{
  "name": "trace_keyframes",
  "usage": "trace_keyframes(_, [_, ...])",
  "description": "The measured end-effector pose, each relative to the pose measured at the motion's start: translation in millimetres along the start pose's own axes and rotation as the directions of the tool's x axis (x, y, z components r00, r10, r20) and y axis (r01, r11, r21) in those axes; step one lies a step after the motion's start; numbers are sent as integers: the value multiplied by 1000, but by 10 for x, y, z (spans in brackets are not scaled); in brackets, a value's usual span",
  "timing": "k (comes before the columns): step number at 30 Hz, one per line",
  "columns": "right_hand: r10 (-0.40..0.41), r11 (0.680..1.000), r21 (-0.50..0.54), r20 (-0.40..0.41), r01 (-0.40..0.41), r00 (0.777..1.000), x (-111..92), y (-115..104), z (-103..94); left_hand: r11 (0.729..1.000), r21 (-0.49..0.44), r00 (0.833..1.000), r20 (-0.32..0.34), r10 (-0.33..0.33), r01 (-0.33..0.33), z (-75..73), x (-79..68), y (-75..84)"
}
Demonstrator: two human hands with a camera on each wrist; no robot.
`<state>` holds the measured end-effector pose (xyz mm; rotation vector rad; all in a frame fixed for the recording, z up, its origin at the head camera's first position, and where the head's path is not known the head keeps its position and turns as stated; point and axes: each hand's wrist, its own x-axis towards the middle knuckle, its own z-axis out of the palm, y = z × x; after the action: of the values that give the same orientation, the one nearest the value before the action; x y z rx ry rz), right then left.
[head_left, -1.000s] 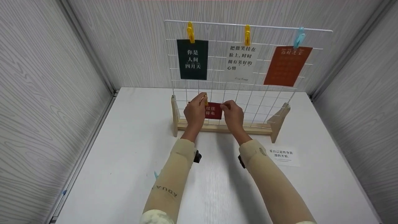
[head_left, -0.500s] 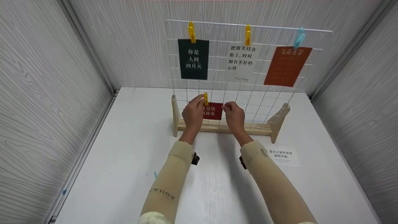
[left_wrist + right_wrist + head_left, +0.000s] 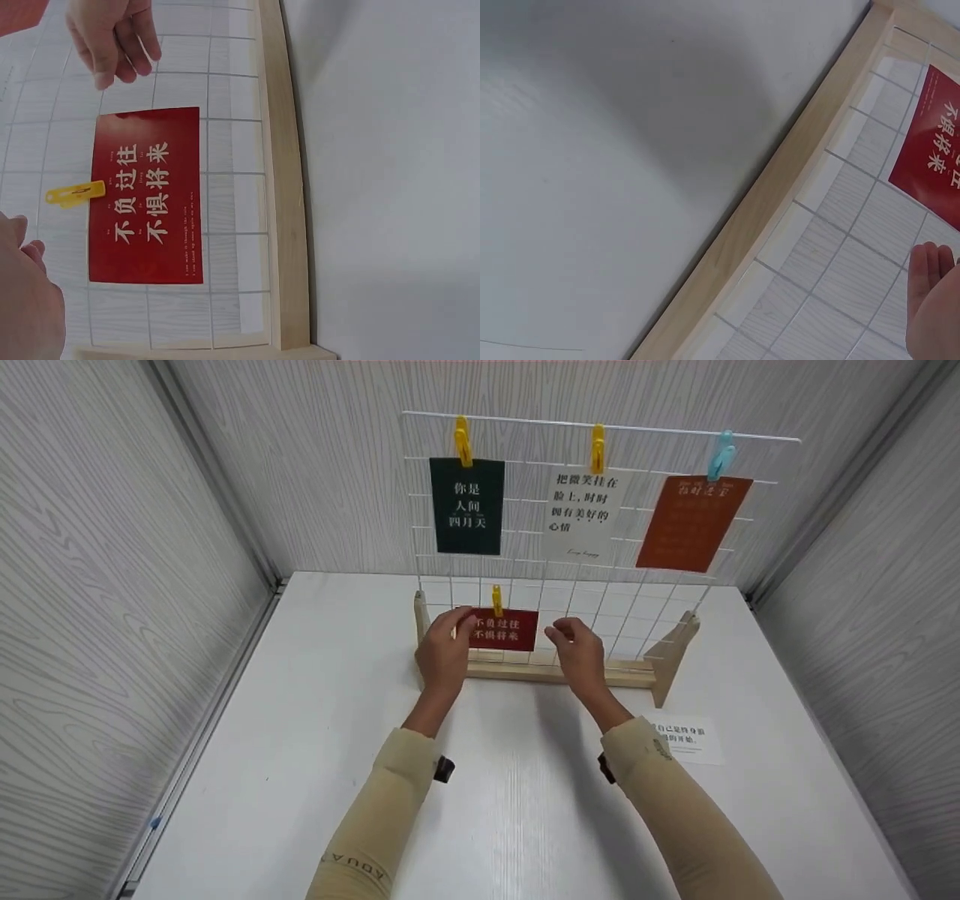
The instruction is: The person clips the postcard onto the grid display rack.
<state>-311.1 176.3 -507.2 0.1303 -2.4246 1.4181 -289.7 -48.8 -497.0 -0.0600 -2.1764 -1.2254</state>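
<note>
A red card (image 3: 499, 639) with white characters hangs low on the white wire grid (image 3: 570, 592), held at its top edge by a yellow clip (image 3: 496, 600). My left hand (image 3: 442, 656) is by the card's left end, covering part of it in the head view. In the left wrist view the whole card (image 3: 180, 165) shows, and the left hand (image 3: 30, 300) stands apart from it. My right hand (image 3: 581, 656) is just off the card's right end, fingers loosely bent around nothing. In the right wrist view, a gap separates the right hand (image 3: 937, 307) from the card.
Above hang a dark green card (image 3: 467, 540) and a white card (image 3: 581, 540) on yellow clips, and an orange-red card (image 3: 690, 529) on a blue clip (image 3: 722, 456). A wooden base (image 3: 517, 671) carries the grid. Another white card (image 3: 697, 750) lies on the table at right.
Both hands have let go: the left moved left and down off the yellow clip, the right moved right off the red card's edge. The clipped card stays hanging on the grid.
</note>
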Motion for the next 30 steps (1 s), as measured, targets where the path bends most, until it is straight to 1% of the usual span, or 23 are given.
trace_keyframes(3, [-10, 1000, 22, 23, 10, 1000, -86, 67, -112, 1000, 0, 1000, 9, -22, 22, -133, -101, -43])
trace_keyframes(10, [-48, 998, 46, 58, 45, 997, -328, 227, -407, 998, -21, 997, 59, -57, 59, -442, -331, -128])
trace_keyframes(12, [-56, 998, 32, 65, 54, 996, -398, 274, -491, 998, -17, 996, 66, -63, 65, -530, -389, -151])
trace_keyframes(16, [-69, 997, -28, 89, 71, 994, -532, 357, -658, 997, -6, 994, 73, -76, 77, -683, -504, -214])
trace_keyframes(23, [-48, 993, -100, 115, 60, 992, -719, 488, -924, 991, 61, 988, 99, -123, 117, -904, -679, -317])
trace_keyframes(27, [-28, 987, -152, 143, 50, 989, -806, 548, -1086, 982, 104, 977, 129, -172, 159, -1030, -782, -371])
trace_keyframes(30, [-23, 983, -176, 156, 50, 988, -855, 616, -1200, 970, 138, 963, 156, -219, 199, -1113, -863, -426])
